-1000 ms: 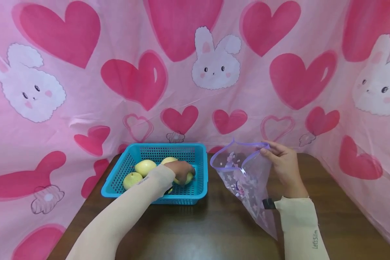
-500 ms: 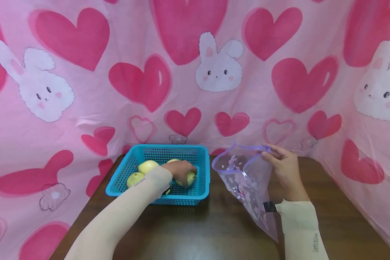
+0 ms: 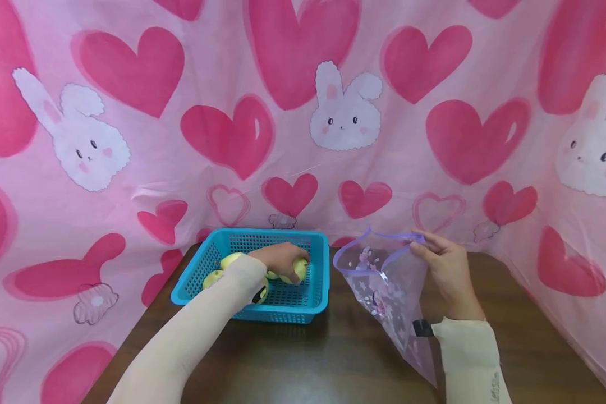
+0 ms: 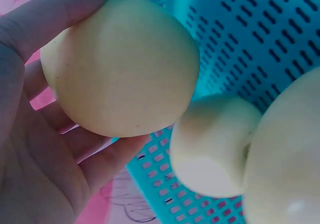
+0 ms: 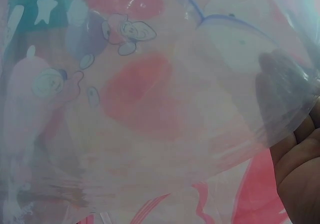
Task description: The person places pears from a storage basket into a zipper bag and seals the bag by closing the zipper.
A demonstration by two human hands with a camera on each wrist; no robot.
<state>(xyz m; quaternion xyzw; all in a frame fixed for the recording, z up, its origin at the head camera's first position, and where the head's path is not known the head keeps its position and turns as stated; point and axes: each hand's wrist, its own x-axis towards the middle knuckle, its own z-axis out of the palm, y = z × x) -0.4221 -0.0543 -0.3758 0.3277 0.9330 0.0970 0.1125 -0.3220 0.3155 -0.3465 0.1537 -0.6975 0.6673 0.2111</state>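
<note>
My left hand [image 3: 276, 257] is inside the blue plastic basket [image 3: 320, 280], its fingers and thumb wrapped round a pale yellow round pear [image 3: 297, 271]. In the left wrist view that pear [image 4: 125, 69] sits between thumb and fingers, above the basket's perforated floor. Other pears, such as one at the left [image 3: 212, 278] and one at the back [image 3: 230, 260], lie in the basket, partly covered by the left forearm. My right hand [image 3: 446, 269] pinches the purple zip edge of a clear printed plastic bag [image 3: 384, 297]. The bag's mouth gapes and its body hangs down.
A brown wooden table [image 3: 293, 359] carries the basket at its back left. Pink cloth [image 3: 283, 151] with hearts and rabbits stands close behind the table and along both sides. A small zip slider [image 3: 383, 276] sits on the bag's front edge.
My left hand has risen slightly in the basket with the pear, and another pear by the wrist shows more. The right hand still holds the bag. The head view has shifted a little.
</note>
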